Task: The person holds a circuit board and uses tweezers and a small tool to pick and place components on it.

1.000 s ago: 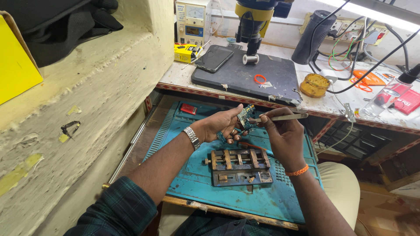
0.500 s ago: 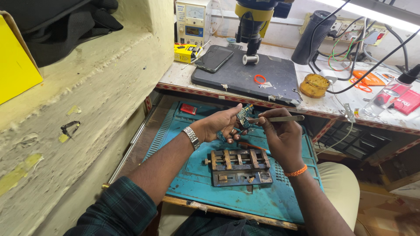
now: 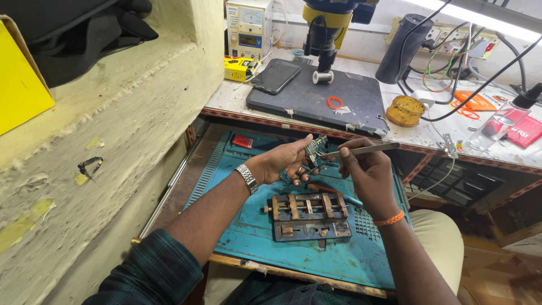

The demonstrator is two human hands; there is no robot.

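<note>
My left hand (image 3: 285, 161) holds a small green circuit board (image 3: 315, 148) up above the blue work mat (image 3: 251, 226). My right hand (image 3: 364, 169) grips metal tweezers (image 3: 367, 149), whose tip touches the board's right edge. Both hands hover over a dark metal board-holding fixture (image 3: 309, 216) that lies on the mat. A metal watch is on my left wrist and an orange band on my right wrist.
On the bench behind lie a dark pad (image 3: 319, 99) with a phone (image 3: 275, 75), a solder spool and an orange ring, a microscope (image 3: 324, 25), a power supply (image 3: 244, 25), a brass-wool tin (image 3: 404, 110), cables and a bottle (image 3: 497, 123). A plastered ledge rises at left.
My right hand has shifted the tweezers slightly against the board. The left hand has held the board nearly still.
</note>
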